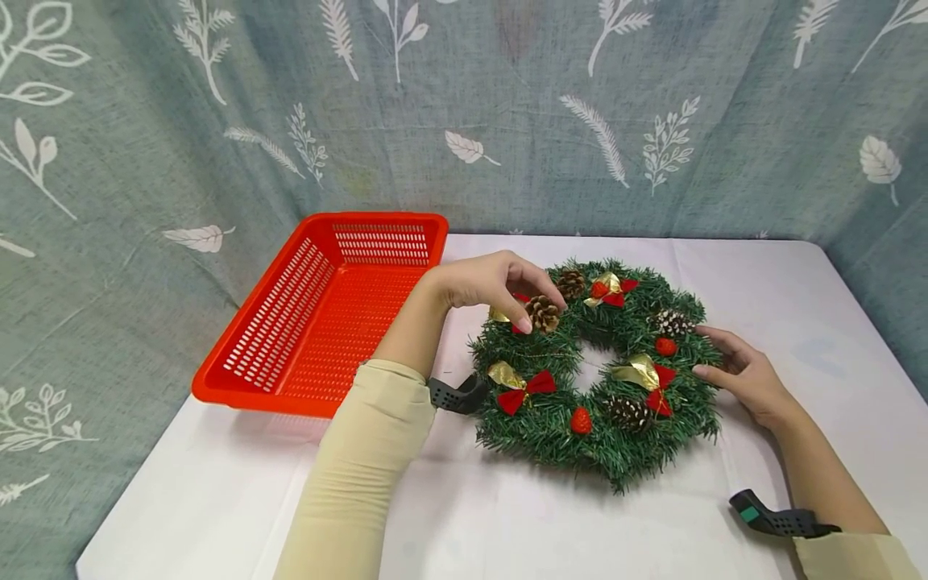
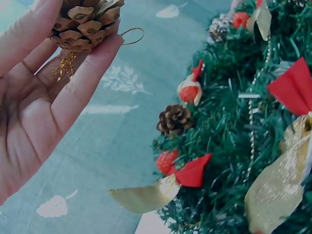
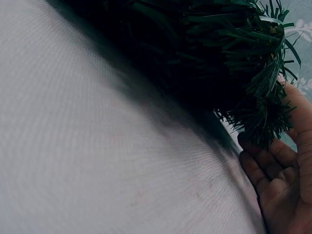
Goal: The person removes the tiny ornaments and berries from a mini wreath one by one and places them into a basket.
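Note:
My left hand point(image 1: 484, 279) pinches a brown pinecone point(image 1: 542, 315) between thumb and fingertips, above the left part of a green tinsel wreath point(image 1: 616, 455). In the left wrist view the pinecone point(image 2: 87, 25) has a thin gold loop and a tuft of gold thread. The wreath bears red-and-gold bows point(image 1: 536, 385), red berries point(image 1: 581, 420) and other pinecones point(image 1: 629, 412), some white-tipped. At its right edge my right hand point(image 1: 757, 385) grips the wreath; in the right wrist view, the thumb lies on the outer side and curled fingers are below the greenery point(image 3: 195, 53).
A red perforated plastic basket point(image 1: 279, 314) stands left of the wreath on the white-covered table point(image 1: 580, 532). Behind the table hangs a grey-green curtain point(image 1: 507, 177) with white leaf prints. Each forearm wears a black strap device point(image 1: 783, 519).

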The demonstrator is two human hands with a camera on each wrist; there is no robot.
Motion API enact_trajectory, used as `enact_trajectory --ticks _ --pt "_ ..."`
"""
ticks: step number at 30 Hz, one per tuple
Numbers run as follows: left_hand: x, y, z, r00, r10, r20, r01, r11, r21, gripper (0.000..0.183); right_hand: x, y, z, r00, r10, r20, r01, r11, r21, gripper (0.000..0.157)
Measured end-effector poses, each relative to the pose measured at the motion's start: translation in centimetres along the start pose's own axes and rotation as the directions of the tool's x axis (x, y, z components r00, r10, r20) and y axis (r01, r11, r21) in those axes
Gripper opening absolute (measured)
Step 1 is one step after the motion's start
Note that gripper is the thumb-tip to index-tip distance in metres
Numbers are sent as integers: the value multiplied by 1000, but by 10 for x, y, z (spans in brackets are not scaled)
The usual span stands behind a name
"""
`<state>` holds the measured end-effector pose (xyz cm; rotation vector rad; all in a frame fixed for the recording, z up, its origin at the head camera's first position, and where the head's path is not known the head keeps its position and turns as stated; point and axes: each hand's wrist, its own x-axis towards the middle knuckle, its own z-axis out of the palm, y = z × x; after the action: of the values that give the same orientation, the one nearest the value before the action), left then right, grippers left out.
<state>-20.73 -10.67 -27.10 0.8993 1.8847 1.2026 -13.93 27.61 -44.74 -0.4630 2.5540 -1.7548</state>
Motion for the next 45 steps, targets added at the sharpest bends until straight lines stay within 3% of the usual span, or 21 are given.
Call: enact_trajectory --ticks 8,20,28,45 --pt "-6 -3 -10 999 1 -33 -2 1000 -19 43 0 0 0 1000 5 -2 -5 1000 -2 60" --pt "-27 -12 -29 992 -45 -118 37 997 -70 43 0 1 1 1000 -1 2 1 1000 -3 60" --pt "-49 -21 -42 972 -55 -228 31 993 -110 41 0 0 1 1000 -15 0 15 1000 6 61" --pt "-94 -42 -66 926 -182 -329 89 956 -280 38 0 -1 1 1000 -19 -3 19 1000 18 60"
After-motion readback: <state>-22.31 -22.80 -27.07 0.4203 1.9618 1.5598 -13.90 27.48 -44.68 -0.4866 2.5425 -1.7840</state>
